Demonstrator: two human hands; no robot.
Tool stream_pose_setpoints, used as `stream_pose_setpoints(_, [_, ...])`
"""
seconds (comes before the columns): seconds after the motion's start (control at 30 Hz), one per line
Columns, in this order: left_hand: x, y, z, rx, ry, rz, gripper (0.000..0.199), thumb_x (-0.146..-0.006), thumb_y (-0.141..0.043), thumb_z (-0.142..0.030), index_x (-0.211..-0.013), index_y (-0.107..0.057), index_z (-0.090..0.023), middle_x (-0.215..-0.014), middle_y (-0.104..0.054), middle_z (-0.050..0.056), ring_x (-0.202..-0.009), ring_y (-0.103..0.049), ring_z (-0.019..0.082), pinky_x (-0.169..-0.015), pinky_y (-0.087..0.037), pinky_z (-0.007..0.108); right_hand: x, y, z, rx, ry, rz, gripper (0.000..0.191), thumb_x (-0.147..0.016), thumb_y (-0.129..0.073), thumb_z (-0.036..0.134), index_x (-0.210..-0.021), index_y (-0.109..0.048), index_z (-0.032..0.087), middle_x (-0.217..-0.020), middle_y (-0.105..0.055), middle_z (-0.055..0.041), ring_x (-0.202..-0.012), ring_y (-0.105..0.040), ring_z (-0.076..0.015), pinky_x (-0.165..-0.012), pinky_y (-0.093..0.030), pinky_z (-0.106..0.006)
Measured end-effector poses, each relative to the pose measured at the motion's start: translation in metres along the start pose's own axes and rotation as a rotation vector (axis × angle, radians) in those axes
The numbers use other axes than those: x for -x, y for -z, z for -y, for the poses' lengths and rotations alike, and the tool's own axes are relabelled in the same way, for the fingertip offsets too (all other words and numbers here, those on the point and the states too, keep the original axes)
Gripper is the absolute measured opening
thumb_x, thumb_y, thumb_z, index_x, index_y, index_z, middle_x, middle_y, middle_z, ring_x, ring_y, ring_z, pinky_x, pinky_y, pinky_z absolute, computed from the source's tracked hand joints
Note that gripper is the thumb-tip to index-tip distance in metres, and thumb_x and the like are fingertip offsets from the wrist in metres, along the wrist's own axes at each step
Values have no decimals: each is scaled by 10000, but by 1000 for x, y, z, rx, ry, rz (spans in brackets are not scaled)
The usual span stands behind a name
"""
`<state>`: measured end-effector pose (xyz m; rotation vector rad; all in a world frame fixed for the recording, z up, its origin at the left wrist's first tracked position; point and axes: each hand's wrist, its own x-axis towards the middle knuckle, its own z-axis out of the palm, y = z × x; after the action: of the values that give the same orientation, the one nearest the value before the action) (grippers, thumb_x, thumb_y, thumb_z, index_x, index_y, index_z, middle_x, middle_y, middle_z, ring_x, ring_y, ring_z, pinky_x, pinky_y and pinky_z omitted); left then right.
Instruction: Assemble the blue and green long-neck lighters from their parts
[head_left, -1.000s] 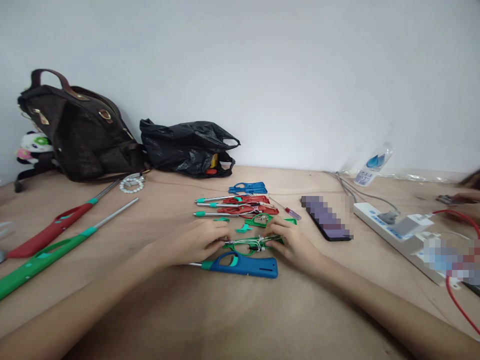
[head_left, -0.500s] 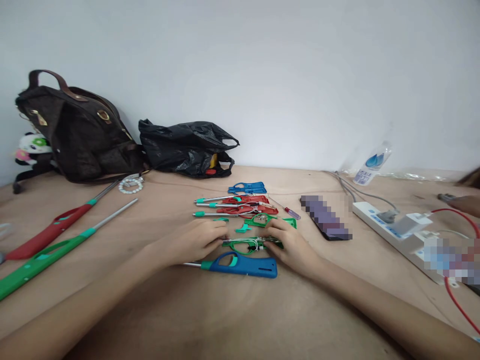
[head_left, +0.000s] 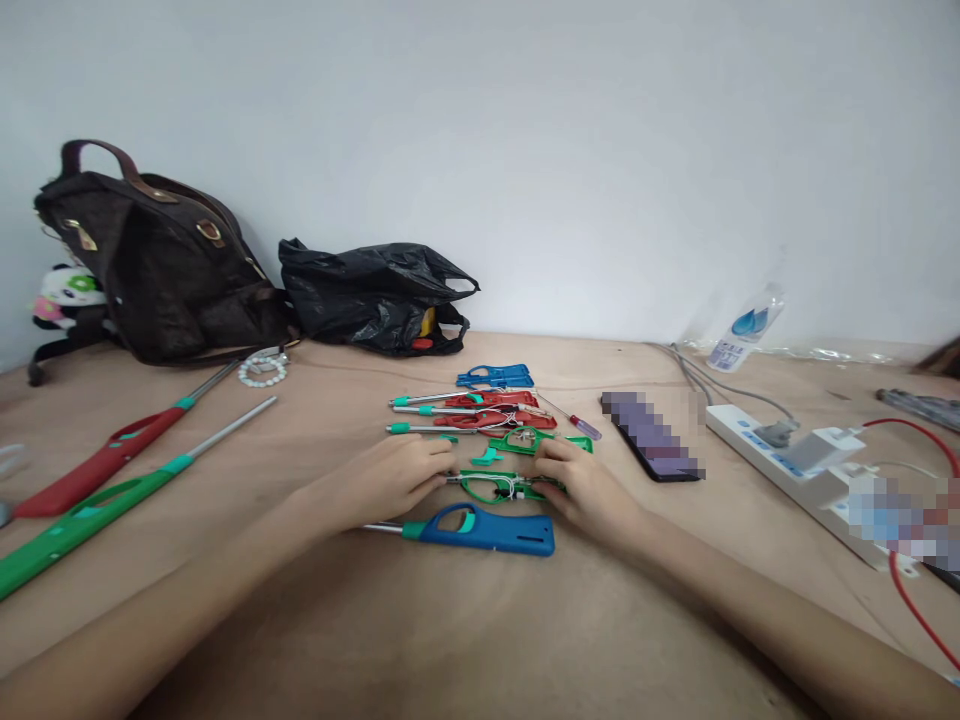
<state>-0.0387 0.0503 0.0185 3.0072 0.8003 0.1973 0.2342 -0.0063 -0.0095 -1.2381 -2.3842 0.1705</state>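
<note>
Both bare hands work low over a tan tabletop with a smooth, faintly creased surface. Between them lies the opened green lighter casing, a thin, hollow plastic shell with a looped trigger guard and fine white wires curving across it.

The left hand is at the casing's left end, its fingers bent and drawn close together, thumb and fingertips closing on the narrow end of the piece there. The right hand arches over the wider handle end, fingers curled and slightly apart, their tips down at the shell; whether they pinch a part cannot be told.

Just nearer the wearer lies a closed blue lighter, glossy and tapered, with a slim metal tube and a teal trigger. Beyond the hands are a small angular teal trigger piece, another hollow green shell, red casings with slender metal tubes, and blue shell halves. A screwdriver with a translucent purple-and-red handle slants beside them.

To the left, long red and green lighters lie diagonally near a beaded bracelet. A soft dark backpack and a crinkled black plastic bag stand against the smooth wall. On the right are a flat phone, a white power strip and a tilted clear bottle.
</note>
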Motion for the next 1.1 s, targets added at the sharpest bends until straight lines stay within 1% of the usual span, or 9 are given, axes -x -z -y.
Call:
stream_pose_setpoints(0.13, [0, -4, 3, 10, 8, -48, 208, -938, -453, -195, -1003, -647, -228, -982, -664, 27, -879, -616, 187, -761, -455, 276, -1, 0, 0, 6, 19, -34, 130, -864, -548, 78, -868, -634, 175, -902, -611, -66, -865, -582, -205, -734, -491, -334])
stream_pose_setpoints(0.3, [-1, -6, 3, -12, 33, -49, 169, -928, -477, -187, -942, -644, -207, -929, -670, 27, -835, -607, 191, -728, -441, 279, -2, 0, -1, 2, 36, -43, 141, -866, -539, 73, -790, -608, 170, -833, -613, -60, -821, -577, -204, -709, -478, -326])
stream_pose_setpoints(0.47, [-2, -5, 2, -19, 14, -73, 224, -941, -440, -190, -882, -656, -197, -888, -667, 38, -813, -606, 190, -729, -444, 281, -3, 1, 0, -7, 50, -55, 153, -860, -545, 63, -773, -604, 174, -823, -610, -54, -803, -575, -196, -704, -470, -312])
stream_pose_setpoints(0.63, [-2, -5, 1, -55, -16, -88, 287, -948, -407, -177, -930, -692, -209, -883, -671, 50, -825, -607, 192, -741, -459, 287, -3, 1, 3, 11, 61, -58, 172, -862, -525, 55, -764, -598, 176, -838, -604, -51, -795, -567, -186, -695, -464, -298])
stream_pose_setpoints(0.8, [-3, -4, -2, -109, -24, -75, 306, -942, -397, -141, -914, -696, -197, -861, -655, 57, -814, -602, 193, -718, -467, 282, -3, 2, 5, 1, 72, -58, 197, -873, -506, 49, -748, -583, 180, -824, -600, -45, -796, -564, -178, -691, -464, -286])
stream_pose_setpoints(1.0, [-4, -4, -3, -240, -35, -22, 228, -884, -466, -68, -843, -666, -170, -857, -642, 62, -795, -600, 200, -693, -471, 288, -3, 2, 6, 10, 93, -73, 193, -880, -492, 49, -764, -585, 173, -814, -590, -50, -802, -563, -186, -684, -467, -290])
stream_pose_setpoints(1.1, [-5, -8, -3, -251, -44, -42, 210, -863, -482, -43, -805, -644, -164, -857, -637, 70, -798, -603, 205, -705, -478, 297, -3, 2, 6, 3, 99, -80, 198, -882, -488, 50, -762, -586, 174, -810, -585, -50, -823, -565, -189, -696, -471, -292])
